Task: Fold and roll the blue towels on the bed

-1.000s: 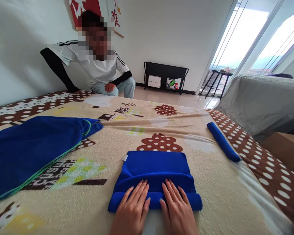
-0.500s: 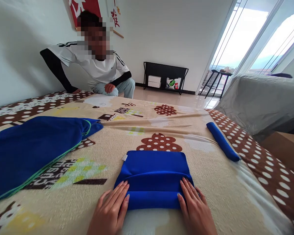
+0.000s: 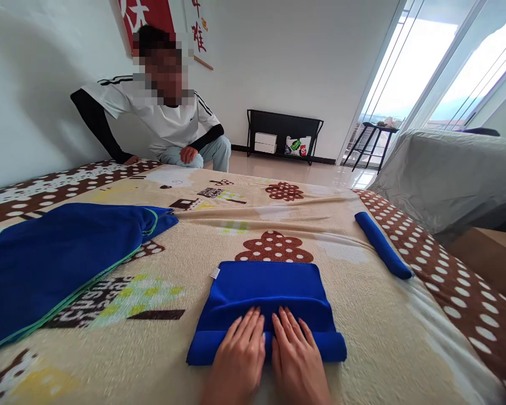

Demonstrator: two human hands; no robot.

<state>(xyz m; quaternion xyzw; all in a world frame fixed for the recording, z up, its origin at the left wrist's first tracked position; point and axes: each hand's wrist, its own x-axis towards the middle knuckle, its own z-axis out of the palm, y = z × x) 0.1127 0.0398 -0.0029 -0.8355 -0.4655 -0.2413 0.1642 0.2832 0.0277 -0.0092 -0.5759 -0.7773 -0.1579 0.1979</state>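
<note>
A fuzzy cream blanket [image 3: 375, 326] is spreading beneath my work, with a plain pale wall [image 3: 278, 56] rising beyond. Near its front, I am resting the left hand [image 3: 241, 353] and right hand [image 3: 299, 354] open, palms down, gripping nothing, on a smooth blue cloth [image 3: 270, 279] whose near end is forming a thick roll; a slimmer blue tube [image 3: 383, 246] is lying rightward.

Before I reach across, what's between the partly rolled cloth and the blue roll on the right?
In the head view, only cream blanket lies between the partly rolled cloth and the blue roll.
</note>
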